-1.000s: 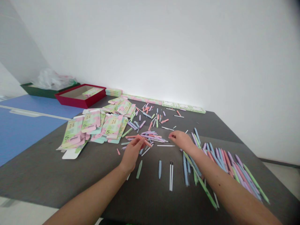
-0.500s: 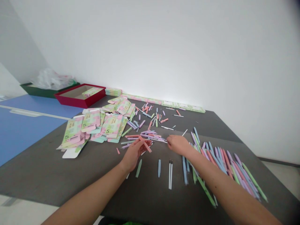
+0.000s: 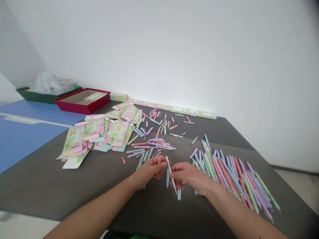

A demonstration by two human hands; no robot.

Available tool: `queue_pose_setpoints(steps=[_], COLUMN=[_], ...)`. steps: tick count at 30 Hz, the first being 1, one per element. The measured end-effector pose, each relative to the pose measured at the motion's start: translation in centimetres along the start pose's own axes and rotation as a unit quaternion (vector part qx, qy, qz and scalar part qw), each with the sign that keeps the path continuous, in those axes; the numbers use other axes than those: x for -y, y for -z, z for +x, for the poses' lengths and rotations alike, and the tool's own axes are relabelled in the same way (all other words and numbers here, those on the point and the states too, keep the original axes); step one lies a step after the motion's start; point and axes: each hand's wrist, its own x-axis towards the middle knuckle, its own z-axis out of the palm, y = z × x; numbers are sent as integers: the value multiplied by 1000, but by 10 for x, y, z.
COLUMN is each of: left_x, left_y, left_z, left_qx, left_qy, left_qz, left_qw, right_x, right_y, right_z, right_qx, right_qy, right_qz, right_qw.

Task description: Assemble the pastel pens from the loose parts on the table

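My left hand [image 3: 152,168] is closed on a coral pen barrel [image 3: 159,159], mostly hidden by the fingers. Just to its right, my right hand [image 3: 181,175] pinches a thin white pen refill [image 3: 171,174], held at a slant. Below the hands, a blue pen barrel [image 3: 167,179] lies on the dark table, and two white refills [image 3: 179,195] lie partly under my right hand. Loose pen parts in pastel colours [image 3: 159,144] are heaped behind the hands. Beside my right forearm, many pastel pens [image 3: 231,172] lie in a long row.
Printed pink-and-green cartons [image 3: 119,132] are piled at the left. Farther back stand a red tray [image 3: 83,108] with cartons in it and a green tray [image 3: 37,97] holding clear plastic bags. A line of boxes [image 3: 178,109] runs along the white wall.
My right hand has moved back from the heap toward my left hand, bringing a white refill. My left hand has shifted slightly right and nearer with the coral barrel.
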Motion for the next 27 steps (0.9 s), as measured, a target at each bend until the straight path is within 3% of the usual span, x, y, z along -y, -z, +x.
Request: queue_pose_setpoints(steps=[3, 6, 7, 8, 9, 12, 14, 19, 27], left_x=[4, 4, 3, 2, 1, -2, -3, -4, -8], left_y=[-3, -1, 1, 4, 6, 13, 16, 17, 19], left_z=[0, 2, 3, 4, 5, 8, 9, 10, 9], left_qx=[2, -49, -71, -91, -107, -138, -151, -179, -179], left_qy=[-5, -28, -36, -45, -54, -74, -75, -78, -67], left_qz=[17, 11, 6, 2, 1, 8, 6, -14, -130], left_qw=[1000, 998, 997, 995, 993, 988, 986, 981, 973], right_x=[-7, -2, 1, 5, 9, 15, 13, 11, 30], right_y=[-4, 20, 34, 50, 65, 101, 111, 105, 84], right_z=[6, 24, 32, 41, 50, 77, 92, 110, 85], right_qx=[5, -56, -127, -206, -247, -292, -289, -272, -227], right_qy=[16, 45, 43, 18, 1, -33, -50, -67, -17], right_qz=[-38, -220, -325, -442, -479, -532, -554, -559, -465], right_qw=[999, 973, 936, 873, 843, 794, 779, 781, 855])
